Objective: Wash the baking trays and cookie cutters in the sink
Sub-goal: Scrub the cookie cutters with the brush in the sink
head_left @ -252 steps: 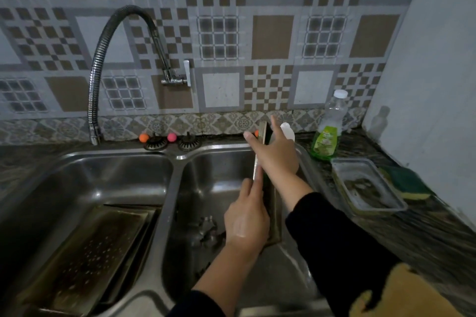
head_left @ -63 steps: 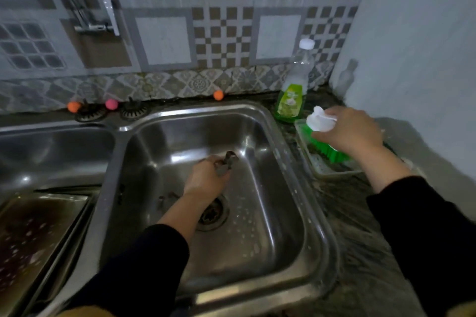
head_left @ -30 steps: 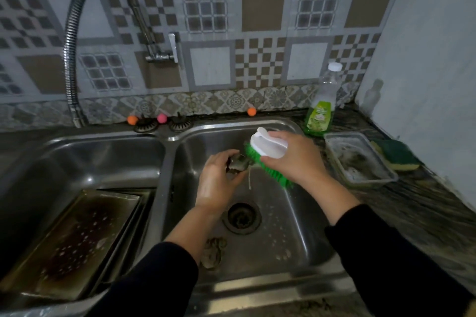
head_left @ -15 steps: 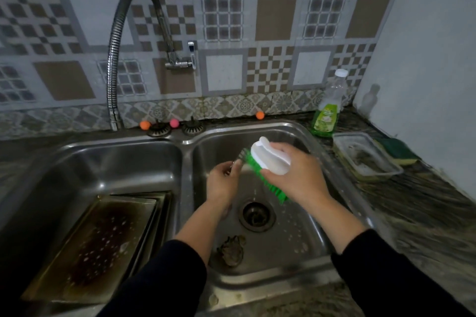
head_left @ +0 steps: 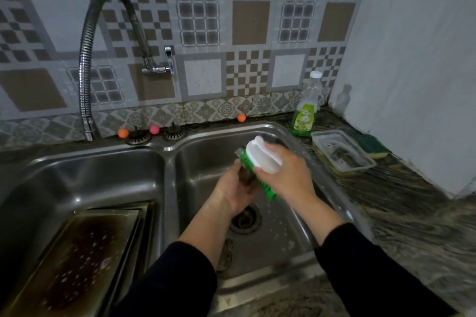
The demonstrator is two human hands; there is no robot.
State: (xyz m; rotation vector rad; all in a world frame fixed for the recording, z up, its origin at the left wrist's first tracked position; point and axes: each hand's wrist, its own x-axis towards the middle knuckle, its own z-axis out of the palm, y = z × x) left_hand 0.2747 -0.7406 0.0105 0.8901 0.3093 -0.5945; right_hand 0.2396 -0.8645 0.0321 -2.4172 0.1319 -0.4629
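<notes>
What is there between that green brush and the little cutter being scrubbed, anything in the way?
Nothing visible. The right hand holds the brush with its green bristles pressed straight against the cookie cutter gripped in the left hand, above the right basin. Only the left fingers wrap the cutter's far side.

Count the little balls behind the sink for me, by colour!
Orange balls: 2, one by the tap and one near the soap bottle
Pink balls: 1
Total: 3
</notes>
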